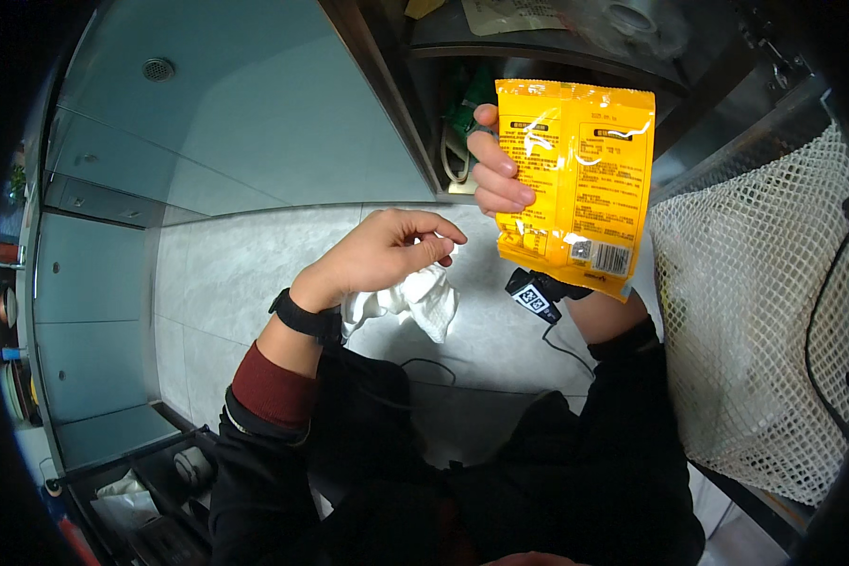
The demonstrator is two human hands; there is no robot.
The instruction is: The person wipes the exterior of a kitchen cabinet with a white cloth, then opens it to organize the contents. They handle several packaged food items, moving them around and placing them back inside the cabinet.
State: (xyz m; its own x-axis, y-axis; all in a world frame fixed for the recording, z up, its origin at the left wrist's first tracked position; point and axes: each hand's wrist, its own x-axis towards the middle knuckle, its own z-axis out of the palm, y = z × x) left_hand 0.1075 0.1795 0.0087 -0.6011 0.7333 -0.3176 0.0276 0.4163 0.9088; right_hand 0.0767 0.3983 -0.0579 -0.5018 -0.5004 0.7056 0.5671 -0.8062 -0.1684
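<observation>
My right hand (502, 166) holds up a shiny yellow plastic packet (605, 191) with printed text and a barcode on the side facing me. Its fingers curl over the packet's left edge; the thumb is hidden behind it. To the left, my left hand (396, 255) has its fingers bent around a crumpled white cloth or paper towel (424, 301), which hangs below the palm. A black strap circles my left wrist. On the right wrist sits a black device (534, 297) with a printed code and a thin cable, partly behind the packet.
An open dark cabinet (538, 53) with bags inside lies ahead. At the right stands a white mesh cover or basket (750, 311). Glossy blue-grey cabinet doors (255, 127) fill the left. An open drawer (163, 467) holds several items at lower left. Grey tiles (255, 269) cover the floor.
</observation>
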